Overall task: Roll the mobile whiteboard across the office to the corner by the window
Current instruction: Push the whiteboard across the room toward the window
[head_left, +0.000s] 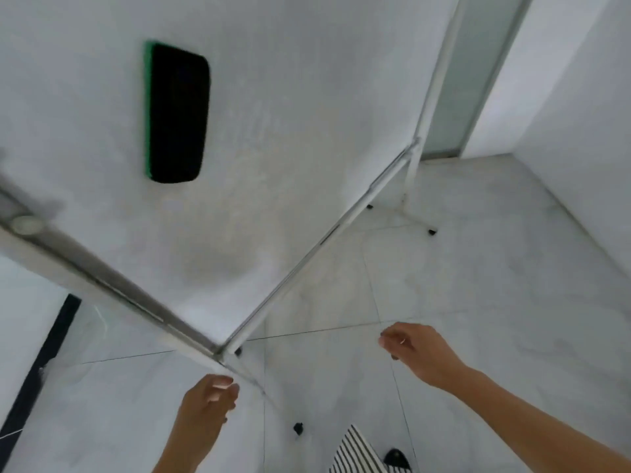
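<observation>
Head view, whiteboard: the mobile whiteboard [273, 148] filled the upper left and middle of the frame, its white surface smudged and its near lower corner just above the left hand.
Head view, eraser: a black eraser with a green edge [177, 112] clung to the board's face, upper left.
Head view, frame: a metal tray rail [102, 274] ran along one edge of the board; a white side tube [317, 247] ran along the other, and the two met at the near corner.
Head view, stand: white legs with black castors [432, 231] stood on the pale tiled floor [478, 285] at the far end; another castor [298, 428] sat near the person's feet.
Head view, left hand: the left hand [208, 401] hung just below the near corner, fingers curled loosely, grasping nothing visible; contact with the frame could not be told.
Head view, right hand: the right hand [416, 351] hovered apart from the board, fingers half-curled and released.
Head view, surroundings: a frosted glass panel [467, 73] and a white wall [580, 114] lay beyond the board.
</observation>
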`<state>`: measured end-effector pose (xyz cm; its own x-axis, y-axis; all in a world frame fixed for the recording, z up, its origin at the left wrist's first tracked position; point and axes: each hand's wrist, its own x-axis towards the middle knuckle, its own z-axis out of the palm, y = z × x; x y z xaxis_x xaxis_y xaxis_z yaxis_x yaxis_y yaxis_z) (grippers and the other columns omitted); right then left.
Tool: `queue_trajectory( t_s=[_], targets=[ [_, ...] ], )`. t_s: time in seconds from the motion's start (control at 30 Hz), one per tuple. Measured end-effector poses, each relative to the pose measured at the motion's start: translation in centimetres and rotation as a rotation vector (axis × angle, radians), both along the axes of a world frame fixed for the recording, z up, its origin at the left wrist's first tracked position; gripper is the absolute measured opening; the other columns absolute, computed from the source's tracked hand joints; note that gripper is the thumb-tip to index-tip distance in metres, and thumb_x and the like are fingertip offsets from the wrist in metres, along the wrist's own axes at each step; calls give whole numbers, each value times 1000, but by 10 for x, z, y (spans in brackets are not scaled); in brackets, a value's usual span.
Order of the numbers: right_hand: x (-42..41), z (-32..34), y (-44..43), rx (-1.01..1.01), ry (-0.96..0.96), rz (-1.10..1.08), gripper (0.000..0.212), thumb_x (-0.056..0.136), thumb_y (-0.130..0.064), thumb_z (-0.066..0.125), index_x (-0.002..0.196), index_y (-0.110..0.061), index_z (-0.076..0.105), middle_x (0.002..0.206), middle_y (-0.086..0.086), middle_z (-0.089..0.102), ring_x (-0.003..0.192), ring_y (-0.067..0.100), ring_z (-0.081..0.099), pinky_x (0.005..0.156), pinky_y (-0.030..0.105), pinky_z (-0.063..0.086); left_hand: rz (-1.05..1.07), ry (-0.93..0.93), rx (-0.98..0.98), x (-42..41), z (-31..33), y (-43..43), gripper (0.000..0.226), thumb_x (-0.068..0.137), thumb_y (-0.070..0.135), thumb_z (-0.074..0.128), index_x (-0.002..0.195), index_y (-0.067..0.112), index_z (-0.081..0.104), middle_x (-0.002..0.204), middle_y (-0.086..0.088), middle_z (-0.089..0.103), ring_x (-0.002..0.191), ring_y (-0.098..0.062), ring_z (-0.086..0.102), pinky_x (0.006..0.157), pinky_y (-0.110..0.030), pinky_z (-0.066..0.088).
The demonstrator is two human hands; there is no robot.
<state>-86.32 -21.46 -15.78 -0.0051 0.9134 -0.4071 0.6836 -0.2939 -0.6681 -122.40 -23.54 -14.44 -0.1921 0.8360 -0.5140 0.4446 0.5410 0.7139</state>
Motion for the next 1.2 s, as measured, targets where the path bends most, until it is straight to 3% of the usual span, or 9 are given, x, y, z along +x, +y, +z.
queue_trajectory(
  t_s=[0.17, 0.47, 0.6, 0.93, 1.2],
  targets=[
    [116, -9, -43, -76, 82, -289, 9, 89, -35, 62, 93, -29, 68, 86, -7, 75, 75, 5, 71, 67, 21, 50, -185, -111, -80, 133, -12, 20, 6, 91, 7, 65, 90, 13, 66, 83, -18, 73, 77, -31, 67, 67, -37, 50],
    [258, -26, -50, -131, 137, -641, 4, 90, -30, 63, 91, -31, 66, 89, -9, 74, 71, 0, 71, 59, 12, 45, -514, -88, -50, 316, -17, 147, 6, 90, 14, 66, 95, 18, 67, 86, -15, 75, 89, -34, 70, 77, -41, 53],
    [332, -32, -1, -103, 123, -722, 9, 90, -31, 62, 96, -29, 68, 88, -10, 75, 72, 0, 71, 61, 15, 47, -568, -91, -34, 399, -27, 223, 6, 90, 18, 67, 96, 20, 67, 85, -13, 76, 88, -33, 70, 83, -48, 55],
    [498, -8, 149, -53, 185, -894, 5, 88, -25, 65, 89, -28, 70, 80, -3, 77, 70, 5, 73, 68, 26, 49, -760, -67, 30, 595, 6, 416, 7, 91, 29, 65, 98, 30, 66, 94, -4, 75, 93, -19, 70, 90, -43, 55],
    [659, -29, 290, -58, 217, -819, 7, 88, -24, 65, 86, -29, 70, 80, -2, 77, 70, 6, 73, 64, 23, 48, -650, -34, 51, 738, -4, 533, 7, 90, 27, 66, 97, 29, 65, 92, -4, 75, 91, -21, 70, 91, -45, 54]
  ],
)
